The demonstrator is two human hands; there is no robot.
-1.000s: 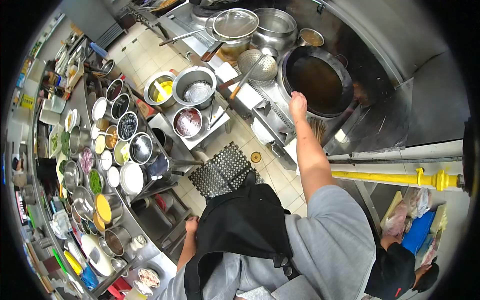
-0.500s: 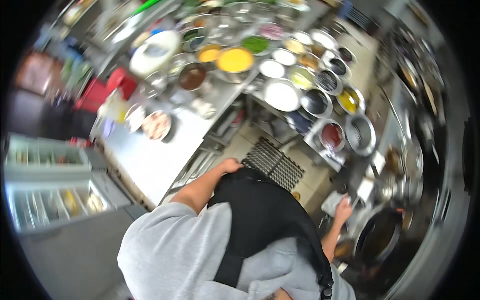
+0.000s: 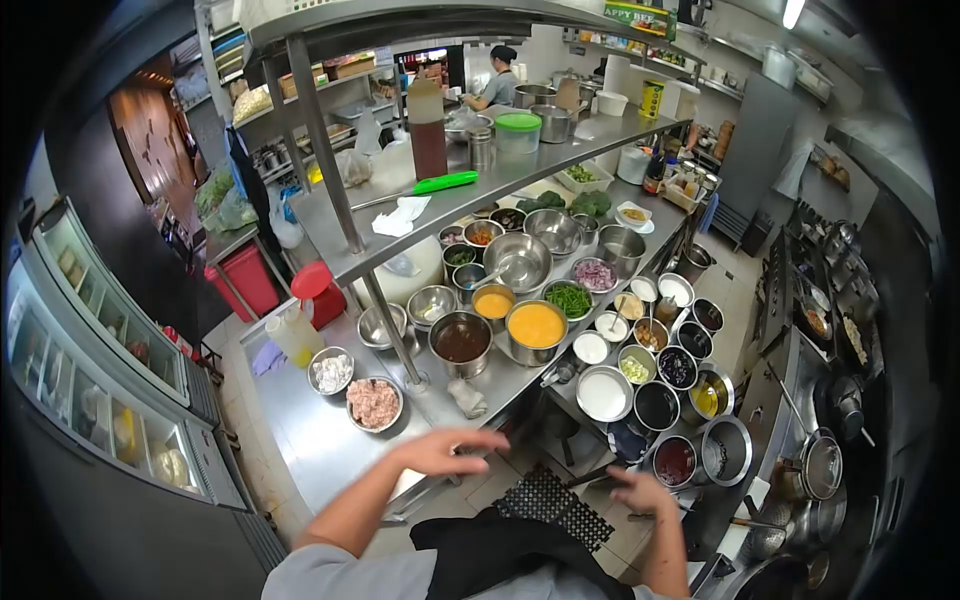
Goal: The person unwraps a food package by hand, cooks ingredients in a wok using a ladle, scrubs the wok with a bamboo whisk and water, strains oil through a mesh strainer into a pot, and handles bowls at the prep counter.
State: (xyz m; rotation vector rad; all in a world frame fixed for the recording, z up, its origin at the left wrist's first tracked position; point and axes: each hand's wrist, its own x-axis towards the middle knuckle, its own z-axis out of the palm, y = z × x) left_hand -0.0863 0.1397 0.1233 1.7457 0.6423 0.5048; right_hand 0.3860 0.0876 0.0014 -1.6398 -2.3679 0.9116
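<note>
My left hand is stretched out over the front edge of the steel table, fingers extended and holding nothing. Just beyond it lies a crumpled pale cloth, with a bowl of pinkish raw meat to its left. Low in front of the sauce stand, my right hand has its fingers apart and appears to hold nothing. A dark handle-like piece shows beside its fingertips; whether they touch is unclear. Nearest that hand is a pot of dark red sauce.
Pots of yellow liquid and brown sauce stand on the table under a steel overshelf. Pans line the stove at right. A glass-fronted fridge is at left, a black mat underfoot. Another person stands far back.
My view has lifted from my body to the whole kitchen. The left hand has left the apron's side and reaches forward. My right hand has come away from the white cloth by the stove.
</note>
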